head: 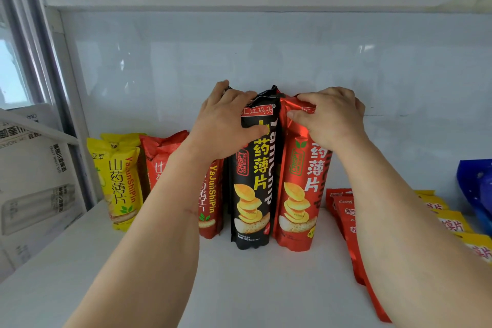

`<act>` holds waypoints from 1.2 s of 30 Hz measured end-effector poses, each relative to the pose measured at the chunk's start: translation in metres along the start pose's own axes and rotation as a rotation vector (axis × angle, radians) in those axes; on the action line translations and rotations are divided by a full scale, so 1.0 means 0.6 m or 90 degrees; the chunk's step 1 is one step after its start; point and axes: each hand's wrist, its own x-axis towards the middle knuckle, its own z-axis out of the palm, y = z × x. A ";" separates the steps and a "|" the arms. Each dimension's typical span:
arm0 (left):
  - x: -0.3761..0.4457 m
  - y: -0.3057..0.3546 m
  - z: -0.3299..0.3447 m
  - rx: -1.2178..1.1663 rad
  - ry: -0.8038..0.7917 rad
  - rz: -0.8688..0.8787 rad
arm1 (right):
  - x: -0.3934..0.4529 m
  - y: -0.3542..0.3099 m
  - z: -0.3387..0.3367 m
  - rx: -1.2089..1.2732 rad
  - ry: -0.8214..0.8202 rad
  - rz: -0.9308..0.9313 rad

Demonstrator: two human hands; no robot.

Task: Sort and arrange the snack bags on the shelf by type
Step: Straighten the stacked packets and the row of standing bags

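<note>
Mid-shelf (pixel 239 287) near the back wall, left hand (pixel 226 121) is clamping its grip on the black bag (pixel 251 194), right hand (pixel 330 117) gripping the red bag (pixel 298 208).

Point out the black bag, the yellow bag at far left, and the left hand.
black bag (pixel 249 194): head view, on the chip picture on its front.
yellow bag (pixel 119 181): head view, on its printed front.
left hand (pixel 226 120): head view, on the back of the hand.

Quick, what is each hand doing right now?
Left hand: closed on top of the black bag.
Right hand: closed on top of the red bag.
</note>
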 end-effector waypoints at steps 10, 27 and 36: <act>-0.003 -0.007 -0.003 -0.105 -0.002 -0.015 | 0.003 0.012 0.005 0.034 -0.005 0.001; -0.235 0.040 0.219 -0.402 0.190 -0.354 | -0.271 0.060 0.242 0.466 0.002 0.277; -0.245 -0.004 0.279 -0.431 0.104 -0.490 | -0.283 0.093 0.307 0.447 -0.030 0.308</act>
